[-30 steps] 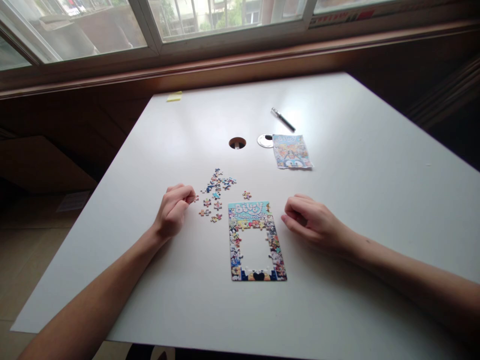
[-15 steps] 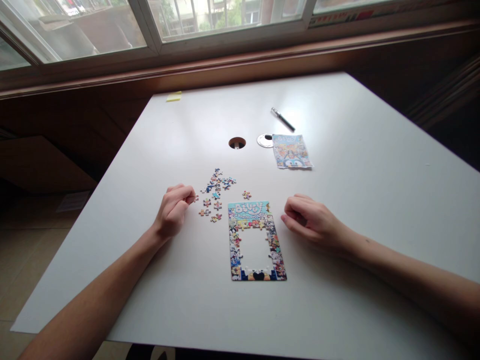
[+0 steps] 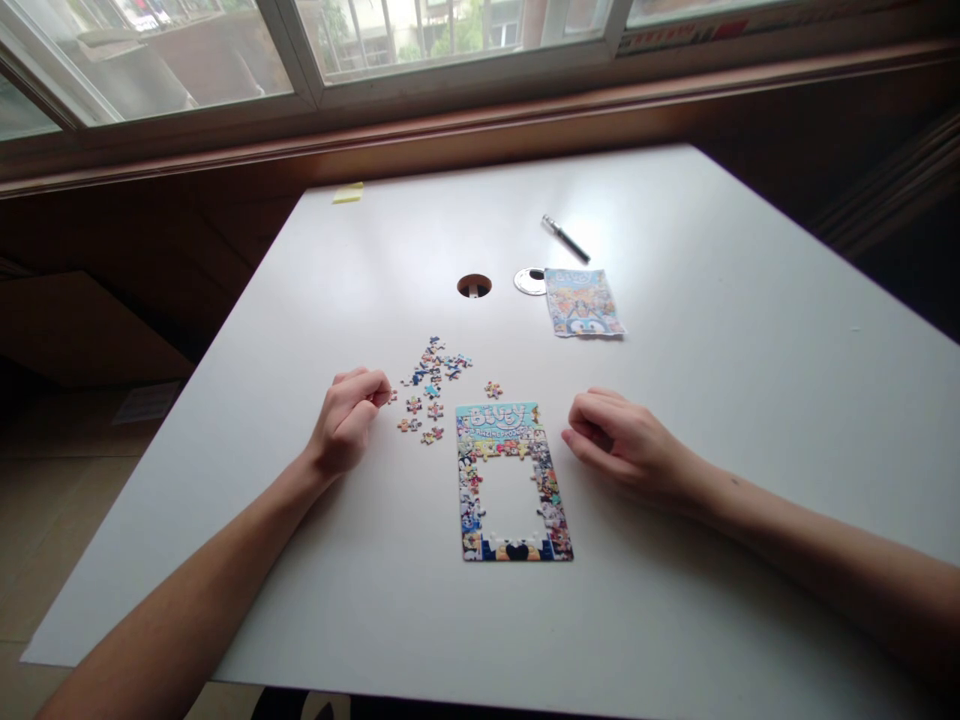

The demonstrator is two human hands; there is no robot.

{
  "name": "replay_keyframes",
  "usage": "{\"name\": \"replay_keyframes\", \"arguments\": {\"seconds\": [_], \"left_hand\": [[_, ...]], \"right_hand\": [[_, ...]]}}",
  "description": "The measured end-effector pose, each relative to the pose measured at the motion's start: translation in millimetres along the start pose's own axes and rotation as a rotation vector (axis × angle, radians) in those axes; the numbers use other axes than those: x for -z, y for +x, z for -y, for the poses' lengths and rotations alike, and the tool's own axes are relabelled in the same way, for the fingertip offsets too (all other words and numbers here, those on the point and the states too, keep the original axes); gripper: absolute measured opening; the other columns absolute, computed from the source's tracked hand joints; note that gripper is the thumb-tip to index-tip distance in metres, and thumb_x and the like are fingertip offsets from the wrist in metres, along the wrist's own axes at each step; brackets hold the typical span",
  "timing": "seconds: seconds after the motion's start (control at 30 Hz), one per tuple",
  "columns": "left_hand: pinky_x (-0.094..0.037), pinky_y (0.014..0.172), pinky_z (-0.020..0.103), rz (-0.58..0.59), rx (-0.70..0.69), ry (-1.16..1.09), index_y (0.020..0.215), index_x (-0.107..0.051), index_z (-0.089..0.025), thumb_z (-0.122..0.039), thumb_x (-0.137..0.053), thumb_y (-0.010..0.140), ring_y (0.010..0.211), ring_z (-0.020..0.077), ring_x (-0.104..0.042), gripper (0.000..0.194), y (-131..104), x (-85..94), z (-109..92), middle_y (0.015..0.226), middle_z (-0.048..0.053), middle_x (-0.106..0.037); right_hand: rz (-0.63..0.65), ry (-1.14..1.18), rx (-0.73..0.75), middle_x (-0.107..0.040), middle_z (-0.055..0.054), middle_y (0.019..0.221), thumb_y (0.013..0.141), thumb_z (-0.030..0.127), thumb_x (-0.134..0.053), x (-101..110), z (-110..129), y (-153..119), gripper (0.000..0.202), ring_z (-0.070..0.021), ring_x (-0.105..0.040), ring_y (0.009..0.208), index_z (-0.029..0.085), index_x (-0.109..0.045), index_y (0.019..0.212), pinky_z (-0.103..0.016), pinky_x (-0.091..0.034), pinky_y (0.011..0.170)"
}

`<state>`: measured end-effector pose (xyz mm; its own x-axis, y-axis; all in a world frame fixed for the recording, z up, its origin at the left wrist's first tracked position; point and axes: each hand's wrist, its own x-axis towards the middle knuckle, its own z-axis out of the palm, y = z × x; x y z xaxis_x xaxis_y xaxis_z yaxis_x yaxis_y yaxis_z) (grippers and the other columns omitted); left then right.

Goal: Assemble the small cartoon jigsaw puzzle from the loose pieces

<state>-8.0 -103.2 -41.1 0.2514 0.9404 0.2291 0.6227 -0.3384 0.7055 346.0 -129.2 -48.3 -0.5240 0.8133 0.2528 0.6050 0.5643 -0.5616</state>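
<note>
My left hand [image 3: 349, 415] rests on the white table with its fingers curled closed, left of a loose heap of jigsaw pieces [image 3: 431, 375]. One small puzzle piece [image 3: 393, 397] shows right at its fingertips; whether the fingers grip it is hidden. Curled in a loose fist, my right hand [image 3: 619, 440] lies to the right of the puzzle frame, with nothing visible in it. Between the hands is the colourful puzzle frame [image 3: 499, 422], its border filled and its middle showing bare table. A single yellow-and-pink piece [image 3: 493, 390] lies just above its top edge.
A printed picture sheet [image 3: 585, 305] partly covers a round silver cover [image 3: 529, 282]. Behind it lies a black pen [image 3: 566, 239]. A round cable hole [image 3: 474, 286] opens in the table [image 3: 360, 600]. Yellow tape [image 3: 348, 192] marks the far left edge, below the window.
</note>
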Motion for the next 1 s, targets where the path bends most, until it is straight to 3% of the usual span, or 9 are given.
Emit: {"name": "replay_keyframes", "arguments": {"seconds": [1.0], "left_hand": [[-0.036,0.076,0.038,0.007,0.009,-0.002,0.065,-0.034,-0.021,-0.022,-0.038,0.071,0.068,0.0206,-0.041,0.007,0.1,0.5,-1.4,0.064,0.001,-0.036]], "right_hand": [[-0.007,0.009,-0.004,-0.042,0.002,0.065,0.089,0.017,-0.054,0.7,1.9,0.8,0.027,-0.0163,-0.041,0.063,0.024,-0.035,0.071,-0.03,-0.035,0.059]]}}
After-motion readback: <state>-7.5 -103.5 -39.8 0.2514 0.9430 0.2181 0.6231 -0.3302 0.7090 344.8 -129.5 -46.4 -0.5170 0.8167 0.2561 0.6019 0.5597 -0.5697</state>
